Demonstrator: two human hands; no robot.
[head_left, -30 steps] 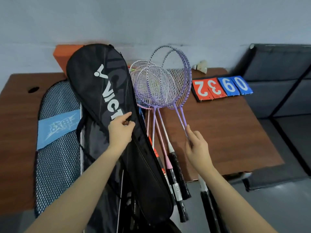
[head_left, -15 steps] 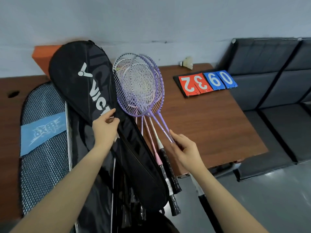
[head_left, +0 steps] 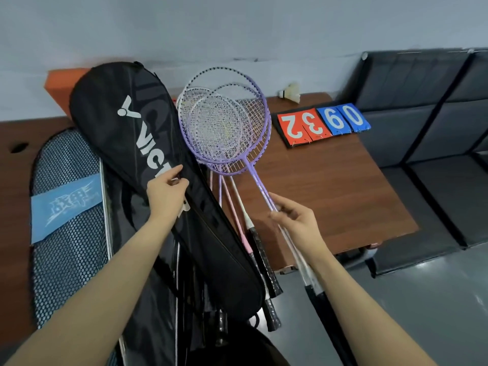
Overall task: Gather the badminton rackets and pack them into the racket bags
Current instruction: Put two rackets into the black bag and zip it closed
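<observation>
The left hand (head_left: 166,191) pinches the edge of the black racket bag (head_left: 148,165), which runs up and away from that grip and down past the wrist. The right hand (head_left: 295,220) clasps two purple rackets (head_left: 224,120) by their thin shafts; their heads rise up-left of the fingers, the handles trailing below the palm. Between the hands lie more rackets (head_left: 245,223) on the table (head_left: 330,186).

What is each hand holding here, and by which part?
Left hand grips the black racket bag at its right edge, mid-length. Right hand pinches the purple rackets by their shafts.
</observation>
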